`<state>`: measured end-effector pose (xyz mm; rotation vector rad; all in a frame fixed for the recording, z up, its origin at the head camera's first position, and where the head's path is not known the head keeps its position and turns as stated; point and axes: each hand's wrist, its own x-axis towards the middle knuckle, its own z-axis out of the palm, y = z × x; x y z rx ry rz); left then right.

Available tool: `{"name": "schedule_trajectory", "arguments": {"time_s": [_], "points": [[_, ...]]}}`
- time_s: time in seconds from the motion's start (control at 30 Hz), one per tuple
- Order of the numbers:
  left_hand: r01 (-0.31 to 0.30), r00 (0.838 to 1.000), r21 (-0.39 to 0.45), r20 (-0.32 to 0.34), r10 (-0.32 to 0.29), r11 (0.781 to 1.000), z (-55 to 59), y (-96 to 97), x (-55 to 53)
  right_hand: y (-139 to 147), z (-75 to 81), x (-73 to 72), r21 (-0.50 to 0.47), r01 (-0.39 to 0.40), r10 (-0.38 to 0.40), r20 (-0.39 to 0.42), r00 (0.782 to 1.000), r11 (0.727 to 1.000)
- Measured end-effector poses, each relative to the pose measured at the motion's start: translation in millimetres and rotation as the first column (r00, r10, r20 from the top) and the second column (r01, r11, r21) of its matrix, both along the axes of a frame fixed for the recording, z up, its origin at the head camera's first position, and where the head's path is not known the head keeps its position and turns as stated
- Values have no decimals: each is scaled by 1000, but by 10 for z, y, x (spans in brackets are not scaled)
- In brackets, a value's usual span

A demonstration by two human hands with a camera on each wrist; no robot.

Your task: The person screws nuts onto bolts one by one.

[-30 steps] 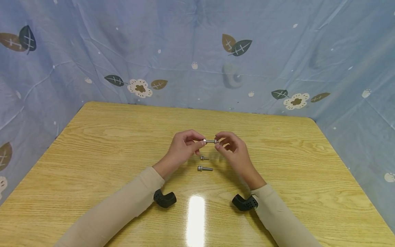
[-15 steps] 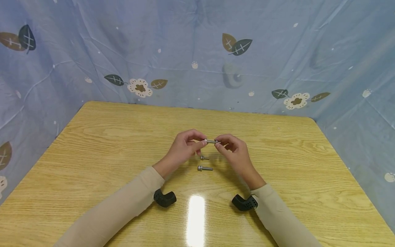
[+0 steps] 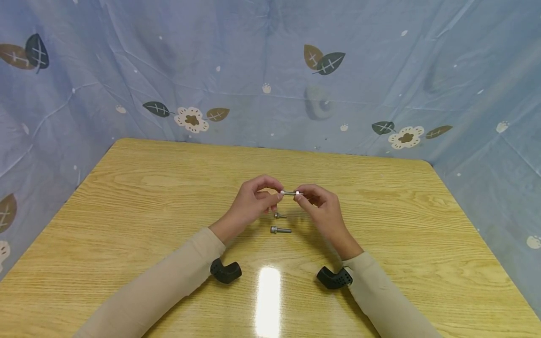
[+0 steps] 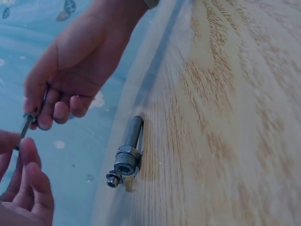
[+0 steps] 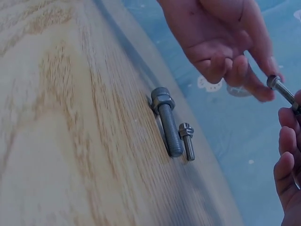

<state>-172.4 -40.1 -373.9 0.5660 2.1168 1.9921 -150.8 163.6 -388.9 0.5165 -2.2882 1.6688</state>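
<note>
Between the hands a metal bolt (image 3: 289, 193) lies level above the table, its head to the left and a nut (image 3: 297, 193) on the threaded shank. The left hand (image 3: 257, 196) pinches the bolt's head (image 5: 272, 82) between thumb and forefinger, the other fingers loosely curled. Near the threaded end, thumb and forefinger of the right hand (image 3: 320, 203) pinch the nut. Two more bolts lie on the table nearer the body: a large bolt (image 5: 169, 129) with a nut against its head and a small bolt (image 5: 189, 147), also with a nut.
The wooden table (image 3: 169, 178) extends round both hands, with a bright reflection near its front. A blue curtain (image 3: 262, 70) with leaves and flowers hangs behind it. Each wrist carries a black curved mount (image 3: 226, 272).
The right forefinger has come down and the thumb has closed in on the nut. The held bolt has shifted very slightly right. The two bolts on the table stay put.
</note>
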Motion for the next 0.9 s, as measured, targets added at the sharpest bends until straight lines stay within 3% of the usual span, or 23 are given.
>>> {"name": "schedule_trajectory", "arguments": {"time_s": [0.23,0.4,0.53,0.8,0.9], "points": [[-15,999,-36,37,16,999,-2,-3,-12,-29,5,17,8,16,-16,-5,1000,1000],[-27,1000,-7,-8,27,1000,6,-21,-4,-42,-24,9,10,20,-20,7,1000,1000],[-3,999,10,-36,4,1000,7,-31,-2,-46,-32,3,28,20,-20,11,1000,999],[-2,998,-47,67,5,999,22,-15,-16,-49,-21,8,48,62,-62,-2,998,997],[-11,999,-35,45,13,999,16,-16,-24,-47,-29,5,55,63,-63,-3,998,997]]}}
